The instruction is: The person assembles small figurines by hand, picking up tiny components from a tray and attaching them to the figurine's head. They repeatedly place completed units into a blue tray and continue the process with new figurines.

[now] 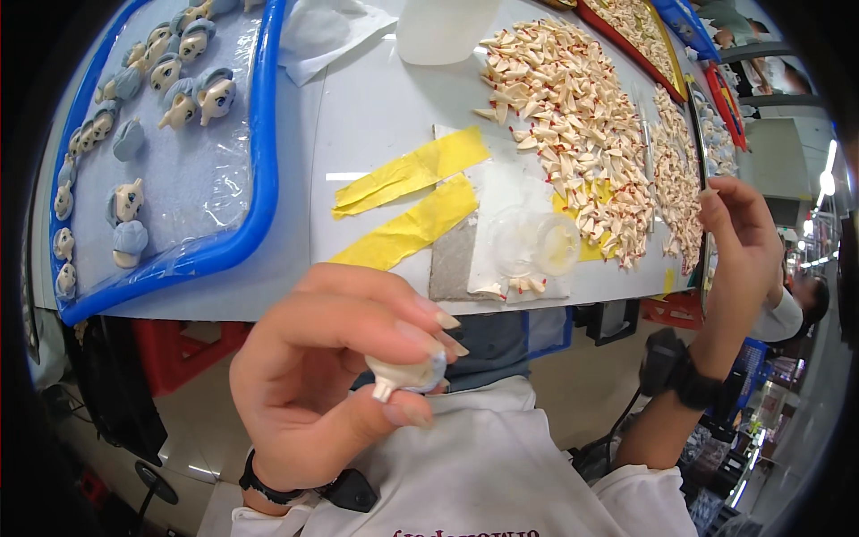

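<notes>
My left hand [331,358] is closed, pinching a small doll head [403,371] between thumb and fingers above the near table edge. A pale blue patch shows on the head's far side, a short cream stub points toward the thumb, and the fingers hide part of it. At the right, my right hand [738,224] has thumb and fingertips together beside the dark edge of a tray; what they hold, if anything, is hidden. Small cream pointed pieces with red tips [573,116] lie heaped on the table between my hands.
A blue-rimmed tray [265,134] at the left carries several doll heads with blue hair [216,97]. Yellow tape strips [416,170], a round clear dish [557,243] and a whitish container [443,31] are on the table. Another person [796,304] is at the far right.
</notes>
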`<action>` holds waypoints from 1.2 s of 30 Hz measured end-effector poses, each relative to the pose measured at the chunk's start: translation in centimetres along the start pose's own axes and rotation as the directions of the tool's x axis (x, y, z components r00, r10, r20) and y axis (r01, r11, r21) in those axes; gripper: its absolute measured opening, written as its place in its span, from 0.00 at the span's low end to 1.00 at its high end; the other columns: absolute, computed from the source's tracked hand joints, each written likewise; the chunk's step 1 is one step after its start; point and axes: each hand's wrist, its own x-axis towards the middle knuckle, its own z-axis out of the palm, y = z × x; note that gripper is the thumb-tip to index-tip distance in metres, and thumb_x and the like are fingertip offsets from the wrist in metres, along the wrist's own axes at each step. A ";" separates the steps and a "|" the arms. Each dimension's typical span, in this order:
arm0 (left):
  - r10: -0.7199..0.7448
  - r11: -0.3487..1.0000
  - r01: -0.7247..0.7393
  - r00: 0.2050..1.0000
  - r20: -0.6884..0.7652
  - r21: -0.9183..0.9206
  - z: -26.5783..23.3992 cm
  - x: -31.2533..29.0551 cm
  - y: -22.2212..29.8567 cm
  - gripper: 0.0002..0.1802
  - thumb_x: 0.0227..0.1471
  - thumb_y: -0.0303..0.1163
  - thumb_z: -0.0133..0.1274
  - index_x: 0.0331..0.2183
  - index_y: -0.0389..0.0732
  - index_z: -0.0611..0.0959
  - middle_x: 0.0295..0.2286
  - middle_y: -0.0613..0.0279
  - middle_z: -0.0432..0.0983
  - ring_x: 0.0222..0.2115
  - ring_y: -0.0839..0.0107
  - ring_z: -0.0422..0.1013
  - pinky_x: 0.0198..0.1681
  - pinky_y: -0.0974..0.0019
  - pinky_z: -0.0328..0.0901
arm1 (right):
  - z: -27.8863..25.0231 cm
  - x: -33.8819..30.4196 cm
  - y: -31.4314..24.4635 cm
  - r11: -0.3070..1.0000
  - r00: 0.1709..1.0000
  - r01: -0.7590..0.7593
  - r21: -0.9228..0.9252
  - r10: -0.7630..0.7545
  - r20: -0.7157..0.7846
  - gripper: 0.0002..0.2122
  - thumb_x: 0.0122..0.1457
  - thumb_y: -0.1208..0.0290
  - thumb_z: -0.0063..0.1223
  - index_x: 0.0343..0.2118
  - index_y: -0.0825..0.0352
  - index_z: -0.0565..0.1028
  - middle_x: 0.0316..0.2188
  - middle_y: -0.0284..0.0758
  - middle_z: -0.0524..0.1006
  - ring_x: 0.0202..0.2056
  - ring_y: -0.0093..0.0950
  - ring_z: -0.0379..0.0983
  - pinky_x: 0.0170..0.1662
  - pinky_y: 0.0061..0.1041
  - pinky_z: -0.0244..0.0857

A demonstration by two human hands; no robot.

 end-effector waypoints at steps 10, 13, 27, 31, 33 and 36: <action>0.122 0.993 -0.122 0.992 0.042 -0.003 0.3 0.4 -1.1 0.21 0.40 0.43 0.60 0.31 0.43 0.69 0.33 0.56 0.65 0.26 0.68 0.70 0.23 0.77 0.65 | -2.2 0.6 2.9 0.997 0.998 -0.068 -0.019 0.068 0.010 0.04 0.48 0.78 0.54 0.27 0.71 0.73 0.23 0.29 0.72 0.27 0.16 0.67 0.32 0.13 0.59; 0.000 1.000 0.000 0.999 -0.053 -0.004 1.2 0.3 -0.5 0.21 0.40 0.45 0.60 0.30 0.44 0.69 0.33 0.56 0.65 0.26 0.67 0.70 0.23 0.77 0.64 | -1.0 -0.6 0.3 0.994 0.997 -0.073 0.077 0.072 0.016 0.04 0.48 0.79 0.54 0.28 0.71 0.72 0.23 0.31 0.73 0.25 0.17 0.68 0.32 0.14 0.60; -0.077 0.997 0.077 0.997 0.003 0.013 0.7 0.0 0.2 0.20 0.44 0.43 0.57 0.34 0.42 0.71 0.35 0.53 0.65 0.27 0.68 0.69 0.22 0.78 0.63 | 4.5 -1.5 -6.6 0.967 0.840 0.128 0.221 -0.224 0.493 0.06 0.41 0.81 0.54 0.24 0.71 0.71 0.24 0.36 0.70 0.27 0.22 0.64 0.32 0.18 0.55; 0.172 0.982 -0.178 0.981 0.092 0.060 -0.7 0.4 -1.5 0.22 0.44 0.41 0.57 0.35 0.38 0.70 0.35 0.51 0.66 0.26 0.68 0.69 0.21 0.78 0.64 | 5.5 -1.3 -7.2 0.944 0.794 0.321 0.075 -0.311 0.523 0.05 0.38 0.82 0.54 0.21 0.70 0.71 0.22 0.33 0.69 0.26 0.22 0.61 0.29 0.18 0.51; 0.121 0.992 -0.122 0.992 0.035 0.024 -0.2 0.2 -1.0 0.23 0.43 0.41 0.58 0.35 0.36 0.69 0.35 0.50 0.66 0.26 0.68 0.70 0.22 0.78 0.64 | 5.7 -1.3 -7.6 0.921 0.790 0.389 0.010 -0.339 0.511 0.05 0.36 0.82 0.53 0.20 0.70 0.71 0.22 0.32 0.68 0.26 0.21 0.60 0.29 0.18 0.50; 0.065 0.998 -0.065 0.998 0.005 -0.014 0.1 0.2 -0.7 0.25 0.40 0.40 0.60 0.36 0.35 0.69 0.35 0.50 0.66 0.25 0.68 0.70 0.23 0.77 0.65 | 7.2 -2.7 -8.6 0.889 0.818 0.455 0.039 -0.435 0.377 0.07 0.34 0.82 0.53 0.20 0.70 0.71 0.21 0.32 0.68 0.25 0.21 0.59 0.28 0.19 0.49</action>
